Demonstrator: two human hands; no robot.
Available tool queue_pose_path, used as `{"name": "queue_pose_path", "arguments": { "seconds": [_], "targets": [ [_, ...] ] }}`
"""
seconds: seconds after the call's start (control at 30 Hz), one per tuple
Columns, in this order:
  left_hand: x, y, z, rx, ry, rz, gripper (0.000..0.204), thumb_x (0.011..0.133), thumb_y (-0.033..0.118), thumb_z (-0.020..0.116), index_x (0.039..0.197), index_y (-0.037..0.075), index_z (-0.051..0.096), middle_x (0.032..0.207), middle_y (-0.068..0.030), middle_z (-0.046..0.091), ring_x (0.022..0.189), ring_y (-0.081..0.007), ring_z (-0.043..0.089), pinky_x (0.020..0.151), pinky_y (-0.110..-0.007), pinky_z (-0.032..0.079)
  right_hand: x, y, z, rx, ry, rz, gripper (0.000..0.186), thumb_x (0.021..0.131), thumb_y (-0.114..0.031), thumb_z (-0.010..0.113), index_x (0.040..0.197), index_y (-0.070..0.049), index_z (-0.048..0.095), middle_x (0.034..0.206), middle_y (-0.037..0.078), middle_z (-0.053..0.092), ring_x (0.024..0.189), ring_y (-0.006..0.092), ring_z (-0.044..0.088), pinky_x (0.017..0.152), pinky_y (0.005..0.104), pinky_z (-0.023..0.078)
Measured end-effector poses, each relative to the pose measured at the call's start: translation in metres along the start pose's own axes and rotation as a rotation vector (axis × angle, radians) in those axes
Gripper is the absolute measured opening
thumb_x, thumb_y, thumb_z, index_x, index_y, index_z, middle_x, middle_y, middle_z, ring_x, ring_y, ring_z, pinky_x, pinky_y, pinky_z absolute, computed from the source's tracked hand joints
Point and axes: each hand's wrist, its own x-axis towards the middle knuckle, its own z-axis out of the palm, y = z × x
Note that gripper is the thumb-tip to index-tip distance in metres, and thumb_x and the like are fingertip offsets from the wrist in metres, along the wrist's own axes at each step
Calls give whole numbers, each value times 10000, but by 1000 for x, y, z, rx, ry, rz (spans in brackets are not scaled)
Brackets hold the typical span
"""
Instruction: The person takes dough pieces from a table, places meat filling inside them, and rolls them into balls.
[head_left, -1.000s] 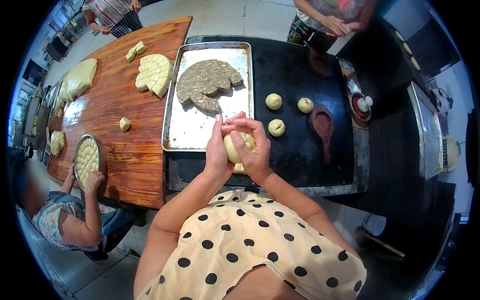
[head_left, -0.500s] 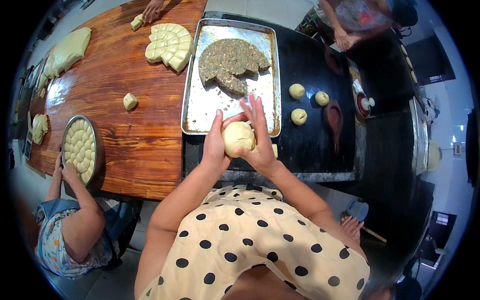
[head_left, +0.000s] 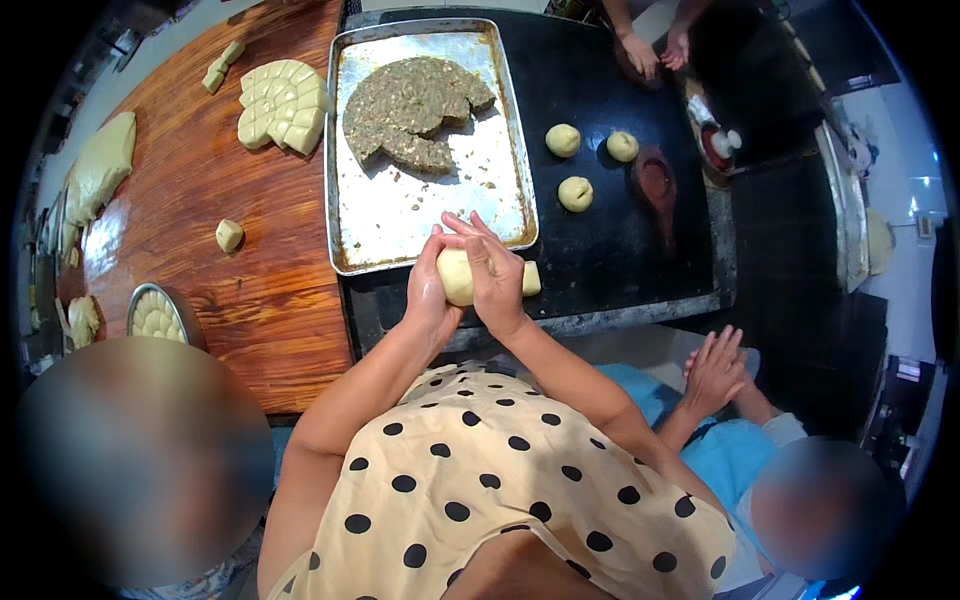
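Note:
Cupped between my two hands is a smooth pale dough ball [head_left: 455,277], just in front of the metal tray. My left hand [head_left: 428,292] curves round its left side. From the right, my right hand [head_left: 497,278] presses over it with bent fingers, so much of the ball is hidden. Beside my right hand a small block of dough [head_left: 531,278] lies on the black worktop. The tray [head_left: 490,190] holds a thick greenish-brown slab of chunky filling [head_left: 400,108] with a piece gone from its near right edge, plus scattered crumbs.
Three dough balls [head_left: 575,194] and a wooden mould [head_left: 656,185] sit on the black worktop. Scored dough [head_left: 285,105], a loose piece [head_left: 229,236] and a filled round pan [head_left: 190,322] stand on the wooden table. Co-workers' hands [head_left: 716,372] show at lower right and far right.
My right hand has folded from spread fingers to pressing over the ball. The view has shifted. A co-worker's head now covers the lower left, and another co-worker has come into view at lower right.

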Motion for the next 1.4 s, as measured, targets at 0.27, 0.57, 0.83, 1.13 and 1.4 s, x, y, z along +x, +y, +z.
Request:
{"name": "queue_pose_path", "arguments": {
  "seconds": [0.27, 0.57, 0.83, 1.13, 1.4],
  "targets": [
    [24, 15, 10, 287, -106, -390, 550, 1041, 455, 367, 1271, -22, 517, 1221, -179, 606, 1066, -266, 649, 873, -391, 571, 6, -18, -22, -30, 68, -118, 372, 970, -295, 600, 1196, -7, 668, 1295, 182, 624, 1250, 310, 567, 1059, 384, 417],
    [37, -23, -65, -67, 36, -182, 385, 1045, 359, 388, 1226, 46, 520, 1128, -135, 628, 1059, -241, 642, 905, -385, 563, -28, 22, 15, -137, 119, -66, 196, 967, -97, 556, 1020, 15, 708, 1105, 158, 706, 1059, 284, 667, 945, 370, 488],
    [45, -53, -116, -59, 21, -205, 266, 1026, 284, 467, 1105, 55, 576, 1087, -70, 631, 974, -197, 650, 827, -340, 566, -53, 28, 36, -272, 188, -207, 193, 953, -51, 528, 900, 14, 701, 948, 143, 718, 895, 295, 691, 818, 370, 535],
    [28, -19, -73, 614, -116, -109, 388, 1003, 282, 536, 1292, 25, 565, 1163, -81, 648, 1041, -191, 634, 966, -330, 490, -1, 50, -39, -58, 638, 240, 491, 1062, -318, 416, 914, 33, 726, 918, 101, 734, 860, 181, 671, 824, 330, 509],
    [38, -29, -112, 1709, -294, 354, 370, 856, 97, 689, 1203, 11, 593, 1169, -168, 620, 1082, -312, 621, 953, -382, 493, 47, 174, -163, -730, 852, 106, 227, 966, -107, 517, 1064, 22, 675, 1094, 168, 688, 1021, 284, 650, 910, 377, 496]
  ]
}}
